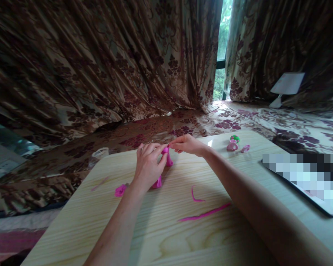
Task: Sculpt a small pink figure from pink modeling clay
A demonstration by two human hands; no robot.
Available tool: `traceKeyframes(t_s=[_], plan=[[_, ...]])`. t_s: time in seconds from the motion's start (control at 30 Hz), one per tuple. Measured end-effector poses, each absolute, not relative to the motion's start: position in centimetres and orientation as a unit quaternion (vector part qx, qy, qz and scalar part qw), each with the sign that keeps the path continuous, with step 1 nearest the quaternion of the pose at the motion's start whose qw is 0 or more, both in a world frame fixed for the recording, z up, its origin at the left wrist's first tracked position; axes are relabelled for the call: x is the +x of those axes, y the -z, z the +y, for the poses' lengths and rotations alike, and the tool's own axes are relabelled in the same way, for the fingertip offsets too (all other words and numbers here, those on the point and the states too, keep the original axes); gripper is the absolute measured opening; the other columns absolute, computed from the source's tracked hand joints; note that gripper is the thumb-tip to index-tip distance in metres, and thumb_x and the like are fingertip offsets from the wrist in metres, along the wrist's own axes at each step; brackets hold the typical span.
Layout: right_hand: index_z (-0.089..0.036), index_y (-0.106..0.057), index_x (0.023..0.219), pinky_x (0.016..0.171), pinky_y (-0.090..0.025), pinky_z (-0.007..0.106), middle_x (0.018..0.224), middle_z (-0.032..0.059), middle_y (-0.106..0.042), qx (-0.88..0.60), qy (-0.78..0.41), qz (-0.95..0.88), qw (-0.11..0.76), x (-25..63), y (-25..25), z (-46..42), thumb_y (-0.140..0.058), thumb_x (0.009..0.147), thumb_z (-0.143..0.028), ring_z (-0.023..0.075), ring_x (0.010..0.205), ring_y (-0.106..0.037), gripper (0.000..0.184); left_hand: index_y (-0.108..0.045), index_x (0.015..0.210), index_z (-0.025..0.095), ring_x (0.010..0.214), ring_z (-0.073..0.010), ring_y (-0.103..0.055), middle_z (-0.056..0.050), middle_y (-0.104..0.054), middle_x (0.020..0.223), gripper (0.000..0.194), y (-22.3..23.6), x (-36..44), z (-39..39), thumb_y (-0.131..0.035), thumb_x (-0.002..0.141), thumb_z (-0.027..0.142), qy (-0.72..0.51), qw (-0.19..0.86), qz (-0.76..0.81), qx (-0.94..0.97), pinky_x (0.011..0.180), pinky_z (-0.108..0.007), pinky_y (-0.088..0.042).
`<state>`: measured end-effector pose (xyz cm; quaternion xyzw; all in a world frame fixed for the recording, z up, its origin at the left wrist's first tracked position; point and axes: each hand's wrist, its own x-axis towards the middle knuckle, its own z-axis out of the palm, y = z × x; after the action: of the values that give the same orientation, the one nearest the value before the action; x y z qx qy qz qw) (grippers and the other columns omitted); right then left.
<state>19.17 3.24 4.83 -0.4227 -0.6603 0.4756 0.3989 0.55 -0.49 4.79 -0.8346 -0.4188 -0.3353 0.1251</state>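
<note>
Near the far side of the wooden table [166, 236], my left hand [150, 162] is closed around a bright pink modelling-clay piece [169, 159]. Its lower part sticks out past the thumb. My right hand [187, 144] meets it from the right, thumb and forefinger pinched at the top of the piece; a small red bit shows at those fingertips, too small to name. Another pink clay piece [157, 183] lies partly hidden under my left wrist. Left of that wrist sits a pink clay lump [120, 190]. A long pink clay strip [205, 213] and a thin bent strip [194, 195] lie between my forearms.
At the back right of the table stand a small pink clay shape [232, 145], a green clay ball [235, 138] and a pink ring-like piece [245, 148]. A blurred-out flat device [302, 184] lies on the right. Beyond are a clear container [99, 155], curtains and a white lamp [287, 84].
</note>
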Motion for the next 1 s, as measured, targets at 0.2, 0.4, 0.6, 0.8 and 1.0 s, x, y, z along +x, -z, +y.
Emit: traceKeyframes(t_s=[0.2, 0.4, 0.6, 0.8, 1.0], plan=[[-0.014, -0.071, 0.084, 0.057, -0.047, 0.019, 0.072, 0.0026, -0.065, -0.401, -0.518, -0.623, 0.428, 18.81, -4.76, 3.14, -0.059, 0.079, -0.023, 0.0065, 0.061, -0.053, 0.016, -0.062, 0.104, 0.024, 0.100, -0.0198, -0.053, -0.004, -0.062, 0.100, 0.025, -4.76, 0.60, -0.41, -0.049, 0.084, 0.028, 0.341, 0.126, -0.421, -0.831, 0.102, -0.043, -0.025], [-0.014, -0.071, 0.082, 0.059, -0.048, 0.019, 0.069, 0.0017, -0.066, -0.404, -0.535, -0.608, 0.425, 18.49, -4.52, 3.20, -0.066, 0.073, -0.019, 0.0064, 0.060, -0.055, 0.012, -0.062, 0.105, 0.024, 0.101, -0.0203, -0.053, -0.004, -0.062, 0.101, 0.025, -4.73, 0.61, -0.42, -0.049, 0.084, 0.029, 0.340, 0.128, -0.424, -0.829, 0.103, -0.044, -0.024], [-0.014, -0.069, 0.077, 0.056, -0.045, 0.017, 0.063, -0.0009, -0.063, -0.408, -0.526, -0.617, 0.419, 18.56, -4.36, 3.33, -0.065, 0.073, -0.022, 0.0047, 0.056, -0.052, 0.010, -0.059, 0.111, 0.027, 0.101, -0.0193, -0.052, -0.003, -0.062, 0.100, 0.029, -4.79, 0.56, -0.49, -0.049, 0.084, 0.028, 0.332, 0.135, -0.421, -0.833, 0.105, -0.045, -0.021], [-0.013, -0.069, 0.081, 0.059, -0.046, 0.018, 0.064, -0.0007, -0.061, -0.411, -0.522, -0.628, 0.406, 18.64, -4.38, 3.27, -0.062, 0.075, -0.022, 0.0048, 0.056, -0.051, 0.013, -0.062, 0.107, 0.028, 0.101, -0.0197, -0.052, -0.002, -0.062, 0.100, 0.026, -4.75, 0.55, -0.48, -0.049, 0.085, 0.029, 0.326, 0.145, -0.419, -0.835, 0.105, -0.047, -0.019], [-0.015, -0.069, 0.089, 0.058, -0.047, 0.018, 0.069, 0.0003, -0.063, -0.431, -0.520, -0.626, 0.391, 19.13, -4.53, 3.23, -0.063, 0.075, -0.022, 0.0060, 0.059, -0.052, 0.016, -0.062, 0.106, 0.027, 0.100, -0.0197, -0.052, -0.003, -0.062, 0.098, 0.025, -4.90, 0.68, -0.72, -0.048, 0.085, 0.029, 0.328, 0.147, -0.425, -0.831, 0.105, -0.047, -0.019]])
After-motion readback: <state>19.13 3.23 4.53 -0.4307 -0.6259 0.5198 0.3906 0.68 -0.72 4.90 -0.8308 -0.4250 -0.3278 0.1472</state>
